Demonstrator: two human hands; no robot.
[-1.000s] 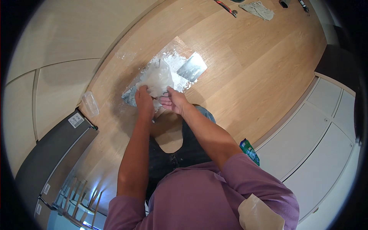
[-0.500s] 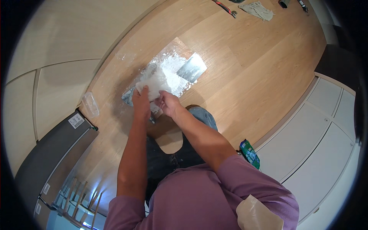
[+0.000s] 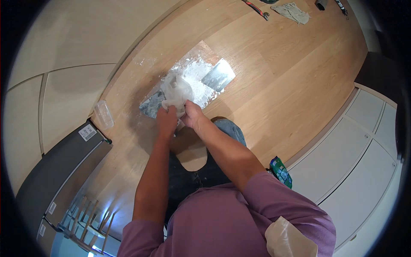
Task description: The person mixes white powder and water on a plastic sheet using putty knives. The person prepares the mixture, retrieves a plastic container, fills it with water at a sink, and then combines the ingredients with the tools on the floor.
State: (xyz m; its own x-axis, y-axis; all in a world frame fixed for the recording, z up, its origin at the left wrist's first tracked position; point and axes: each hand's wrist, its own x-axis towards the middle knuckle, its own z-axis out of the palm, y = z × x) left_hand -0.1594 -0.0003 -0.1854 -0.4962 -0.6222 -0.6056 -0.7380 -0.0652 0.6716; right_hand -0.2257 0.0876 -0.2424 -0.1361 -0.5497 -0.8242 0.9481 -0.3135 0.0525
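Observation:
My left hand (image 3: 167, 120) and my right hand (image 3: 192, 115) pinch the lower part of a crumpled translucent plastic bag (image 3: 177, 90), side by side with fingers partly hidden. Under and beyond the bag, a flat sheet (image 3: 201, 47) is spread with white powdery or pasty material (image 3: 192, 68). A wide metal blade (image 3: 218, 73) lies on its right part. At its left corner, beside my left hand, sits a grey, white-smeared piece (image 3: 150, 105), too unclear to name.
A clear container (image 3: 103, 115) lies left. A long black case (image 3: 55, 167) stands lower left, cabinets (image 3: 325, 158) right. A green package (image 3: 280, 171) is by my right elbow. A wrench (image 3: 257, 10), rag (image 3: 291, 12) and dark tube (image 3: 320, 4) lie at the top. My knees (image 3: 229, 128) are bent below the sheet.
My left hand has shifted right and down, drawing the bag's lower part with it. The bag is more bunched, and both hands are close together on it.

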